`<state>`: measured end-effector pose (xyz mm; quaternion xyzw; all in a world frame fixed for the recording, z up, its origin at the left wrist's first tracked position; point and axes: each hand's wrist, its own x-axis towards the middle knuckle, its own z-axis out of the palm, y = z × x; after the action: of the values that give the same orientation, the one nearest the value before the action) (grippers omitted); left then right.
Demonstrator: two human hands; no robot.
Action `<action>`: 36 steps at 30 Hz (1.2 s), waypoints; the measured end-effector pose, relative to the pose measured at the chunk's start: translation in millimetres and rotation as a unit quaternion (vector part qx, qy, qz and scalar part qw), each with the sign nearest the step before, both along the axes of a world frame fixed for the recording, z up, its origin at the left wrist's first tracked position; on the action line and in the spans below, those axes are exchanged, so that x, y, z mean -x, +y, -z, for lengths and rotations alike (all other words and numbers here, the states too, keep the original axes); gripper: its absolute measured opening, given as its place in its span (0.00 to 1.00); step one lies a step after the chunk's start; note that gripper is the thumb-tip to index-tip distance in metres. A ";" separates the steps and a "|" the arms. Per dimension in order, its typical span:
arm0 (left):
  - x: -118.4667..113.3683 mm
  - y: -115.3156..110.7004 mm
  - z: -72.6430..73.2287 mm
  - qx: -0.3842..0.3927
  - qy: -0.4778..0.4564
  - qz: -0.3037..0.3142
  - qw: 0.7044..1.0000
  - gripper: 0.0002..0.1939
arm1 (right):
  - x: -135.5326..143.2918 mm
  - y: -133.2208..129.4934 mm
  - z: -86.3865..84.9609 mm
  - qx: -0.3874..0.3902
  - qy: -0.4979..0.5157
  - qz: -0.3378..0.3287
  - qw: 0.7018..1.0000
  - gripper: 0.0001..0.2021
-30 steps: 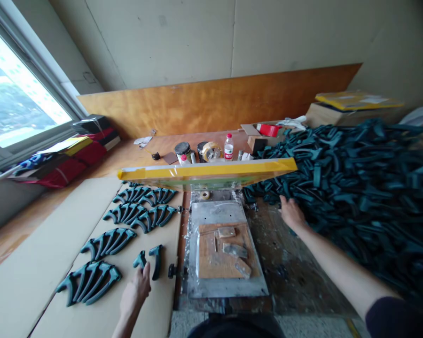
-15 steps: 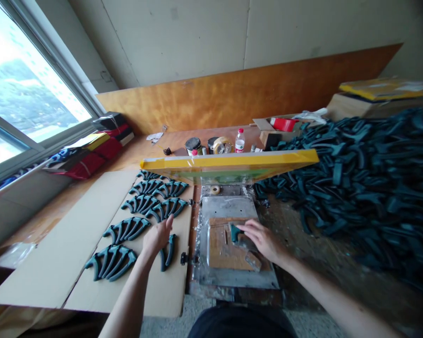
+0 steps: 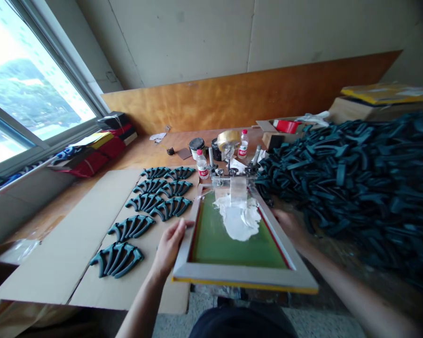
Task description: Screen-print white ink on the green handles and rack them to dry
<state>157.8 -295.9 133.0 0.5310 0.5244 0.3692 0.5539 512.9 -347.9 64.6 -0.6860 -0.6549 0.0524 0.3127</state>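
Observation:
A screen frame (image 3: 246,276) with grey edges and green mesh lies lowered over the plate at the centre. White paste (image 3: 241,225) is spread on its upper mesh, beneath a pale squeegee blade (image 3: 238,190). My left hand (image 3: 171,241) is closed on the frame's left edge, thumb on top. At the right edge is my right hand (image 3: 289,227), blurred, its fingers hidden by the frame. Left of the frame, dark green curved handles (image 3: 116,259) lie in fanned groups on cardboard (image 3: 91,206).
A large heap of dark green handles (image 3: 352,159) fills the right side. Behind the frame stand two bottles with red caps (image 3: 202,165), (image 3: 243,144), jars (image 3: 196,146) and tape (image 3: 228,140). Boxes (image 3: 91,159) line the window sill at left.
The screen frame has swung down from its raised position and covers the plate and wooden board. My left hand has moved to its left edge, my right hand from the green handle to its right edge.

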 end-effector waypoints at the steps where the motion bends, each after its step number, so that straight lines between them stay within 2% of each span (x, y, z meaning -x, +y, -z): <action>1: 4.1 -6.9 21.8 0.026 0.013 0.021 0.999 0.34 | -3.4 9.9 -10.7 -0.015 -0.005 0.011 1.000 0.18; 3: 6.5 -14.8 61.8 0.046 0.045 0.037 0.997 0.41 | 2.5 32.9 -31.0 -0.043 -0.036 0.002 0.998 0.18; 5: 4.0 -16.5 91.2 0.043 0.086 0.029 0.995 0.43 | 22.1 53.7 -44.5 -0.037 -0.098 -0.043 0.994 0.26; 7: 1.0 -14.9 107.7 0.032 0.123 0.024 0.992 0.41 | 45.7 65.0 -46.6 0.026 -0.160 -0.088 0.983 0.22; 9: 0.2 -12.6 114.1 0.029 0.147 0.032 0.988 0.39 | 64.1 61.7 -37.6 0.097 -0.198 -0.115 0.969 0.10; 11: 1.5 -11.2 115.0 0.032 0.162 0.041 0.985 0.38 | 73.3 44.3 -23.0 0.114 -0.226 -0.143 0.957 0.04; 14: 4.1 -11.0 113.5 0.037 0.164 0.048 0.985 0.36 | 71.2 7.8 -8.3 0.056 -0.264 -0.235 0.934 0.08; 16: 4.5 -11.4 112.7 0.039 0.157 0.048 0.986 0.36 | 63.7 -8.1 -10.0 0.024 -0.267 -0.312 0.911 0.08; 19: 3.5 -11.7 112.4 0.039 0.151 0.044 0.987 0.36 | 53.3 -7.7 -22.2 0.040 -0.231 -0.387 0.892 0.07; 22: 2.4 -11.6 112.3 0.038 0.139 0.035 0.989 0.36 | 54.5 2.3 -23.4 0.040 -0.193 -0.347 0.917 0.07; 24: 2.3 -11.7 112.1 0.047 0.122 0.033 0.991 0.37 | 60.8 -1.0 -12.8 -0.033 -0.196 -0.298 0.934 0.09; 25: 2.3 -11.9 112.0 0.052 0.113 0.034 0.992 0.37 | 63.9 -6.5 -6.0 -0.078 -0.204 -0.287 0.933 0.11; 27: 2.2 -12.5 112.0 0.059 0.100 0.039 0.992 0.36 | 66.8 -20.2 4.5 -0.134 -0.212 -0.305 0.919 0.14; 29: 1.8 -12.9 112.4 0.062 0.096 0.039 0.993 0.36 | 65.0 -27.4 5.3 -0.114 -0.197 -0.336 0.914 0.14; 31: 1.6 -12.9 111.4 0.063 0.092 0.035 0.993 0.35 | 61.5 -19.2 -4.3 -0.050 -0.164 -0.334 0.927 0.10; 33: 2.1 -12.4 105.5 0.066 0.083 0.033 0.994 0.36 | 60.0 3.8 -20.0 -0.009 -0.128 -0.289 0.949 0.08; 36: 3.7 -10.5 79.4 0.079 0.064 0.030 0.994 0.40 | 58.2 47.8 -47.0 0.008 -0.114 -0.179 0.977 0.24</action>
<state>154.1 -306.5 53.6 0.5236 0.5697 0.2750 0.5706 454.6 -300.1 111.5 -0.5614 -0.7981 0.0346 0.2162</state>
